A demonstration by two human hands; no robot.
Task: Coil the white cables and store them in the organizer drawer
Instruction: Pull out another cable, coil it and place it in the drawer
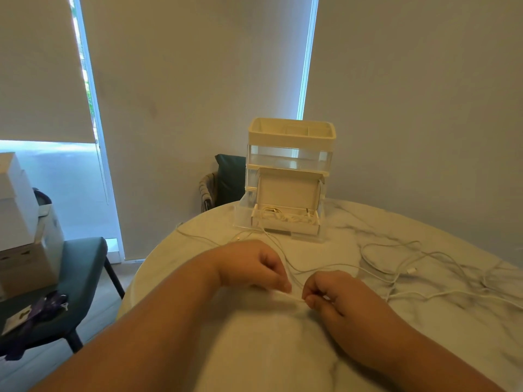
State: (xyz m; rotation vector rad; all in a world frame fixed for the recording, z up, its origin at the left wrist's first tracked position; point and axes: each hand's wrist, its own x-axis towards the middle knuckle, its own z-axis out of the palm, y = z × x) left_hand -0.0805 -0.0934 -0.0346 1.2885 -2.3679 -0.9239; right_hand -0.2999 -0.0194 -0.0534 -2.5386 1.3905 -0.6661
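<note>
Both hands meet at lower centre of the frame over the marble table (268,352). The left hand (254,267) pinches a white cable (286,296) in curled fingers. The right hand (331,295) pinches the same strand just beside it, with a short stretch between them. Loose cables (396,268) sprawl across the right of the frame.

At upper centre the organizer (291,137) stands near the table's far edge. Its bottom drawer (244,219) is pulled out and holds an open box (287,188) with coiled cables (283,215) inside. Bare marble lies below the hands. The table's rounded left edge curves past a dark chair (82,267).
</note>
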